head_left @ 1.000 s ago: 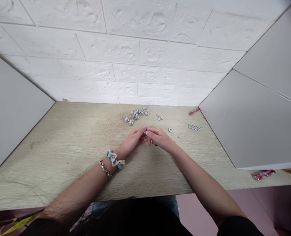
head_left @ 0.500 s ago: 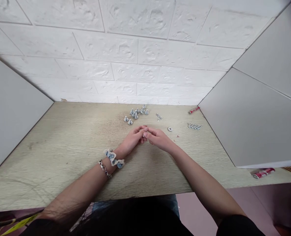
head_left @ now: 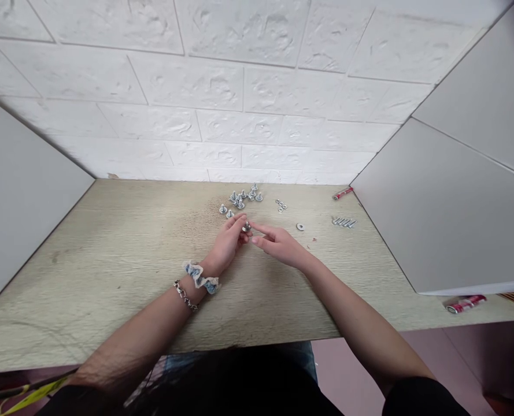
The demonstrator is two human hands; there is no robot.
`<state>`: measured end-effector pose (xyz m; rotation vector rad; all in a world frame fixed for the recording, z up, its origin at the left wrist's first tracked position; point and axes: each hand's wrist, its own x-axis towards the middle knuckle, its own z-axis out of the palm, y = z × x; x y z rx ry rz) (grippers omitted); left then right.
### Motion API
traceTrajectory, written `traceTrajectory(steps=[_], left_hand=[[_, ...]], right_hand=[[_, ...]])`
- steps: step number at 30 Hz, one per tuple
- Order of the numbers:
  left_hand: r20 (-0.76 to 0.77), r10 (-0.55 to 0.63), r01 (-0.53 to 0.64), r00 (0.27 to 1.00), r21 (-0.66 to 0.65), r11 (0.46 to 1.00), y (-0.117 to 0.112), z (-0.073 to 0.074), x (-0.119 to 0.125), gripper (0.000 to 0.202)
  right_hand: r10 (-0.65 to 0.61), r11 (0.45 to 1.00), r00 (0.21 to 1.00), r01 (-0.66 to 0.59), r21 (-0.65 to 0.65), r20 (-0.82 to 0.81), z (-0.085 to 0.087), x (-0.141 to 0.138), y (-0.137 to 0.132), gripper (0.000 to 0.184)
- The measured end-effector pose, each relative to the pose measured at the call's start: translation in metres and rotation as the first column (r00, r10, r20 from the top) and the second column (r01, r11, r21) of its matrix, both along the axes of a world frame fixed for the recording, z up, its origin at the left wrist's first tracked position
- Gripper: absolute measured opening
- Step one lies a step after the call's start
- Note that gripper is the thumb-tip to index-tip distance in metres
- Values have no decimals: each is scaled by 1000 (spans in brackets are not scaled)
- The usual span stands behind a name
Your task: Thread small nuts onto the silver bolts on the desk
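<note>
My left hand [head_left: 229, 240] pinches a small silver bolt with a nut [head_left: 247, 226] between thumb and fingertips, just above the wooden table [head_left: 109, 254]. My right hand [head_left: 278, 242] lies beside it with the fingers stretched out toward the bolt, touching or nearly touching it. Just beyond the hands lies a cluster of several assembled silver bolts [head_left: 240, 201]. A few small nuts [head_left: 281, 205] and one washer [head_left: 300, 226] lie to the right of them. A row of plain screws [head_left: 344, 222] rests further right.
White panels wall the table on the left [head_left: 18, 190] and right [head_left: 447, 214], with a white brick wall behind. A red marker [head_left: 342, 193] lies at the back right and another red object [head_left: 463, 303] sits by the right panel's front corner.
The hands came apart: my left hand moved slightly forward and left with the bolt, and my right hand's fingers opened and let go of it.
</note>
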<state>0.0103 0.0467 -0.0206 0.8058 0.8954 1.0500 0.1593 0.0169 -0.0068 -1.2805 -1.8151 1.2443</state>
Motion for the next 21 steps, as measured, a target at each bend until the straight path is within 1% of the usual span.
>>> traceTrajectory(steps=[2, 4, 6, 9, 10, 12, 14, 16, 17, 19, 21], left_hand=[[23, 34, -34, 999, -16, 999, 2, 0, -2, 29], [32, 36, -35, 999, -32, 999, 4, -1, -3, 30], [33, 16, -15, 999, -31, 999, 5, -2, -4, 32], [24, -7, 7, 1000, -16, 1000, 4, -2, -4, 32], [21, -13, 13, 1000, -9, 1000, 3, -2, -4, 32], [16, -16, 16, 1000, 10, 1000, 1, 0, -3, 31], [8, -22, 22, 1000, 24, 999, 0, 2, -2, 30], [-4, -31, 32, 999, 25, 999, -1, 3, -2, 30], [-9, -32, 33, 999, 23, 999, -2, 3, -2, 30], [-8, -24, 24, 1000, 19, 1000, -2, 3, -2, 30], [-9, -15, 15, 1000, 16, 1000, -1, 3, -1, 31]], right_hand=[[31, 999, 999, -30, 32, -22, 0, -2, -2, 40], [31, 998, 999, -29, 64, -25, 0, -4, -3, 34], [-24, 997, 999, 26, 74, -26, 1, -4, -3, 34], [-111, 992, 991, 114, 44, -70, 1, -3, -1, 32], [-124, 992, 989, 127, 24, -84, 1, -2, 0, 34], [-117, 993, 989, 116, -15, -89, 2, 0, 1, 45], [-67, 997, 995, 64, -46, -70, 3, 1, 0, 56], [-3, 997, 998, -1, -73, -57, 5, 1, -1, 60], [16, 997, 998, -21, -79, -61, 6, 1, -2, 59], [20, 997, 998, -25, -76, -66, 8, 0, -4, 49], [-31, 998, 997, 27, -54, -75, 9, 0, -3, 38]])
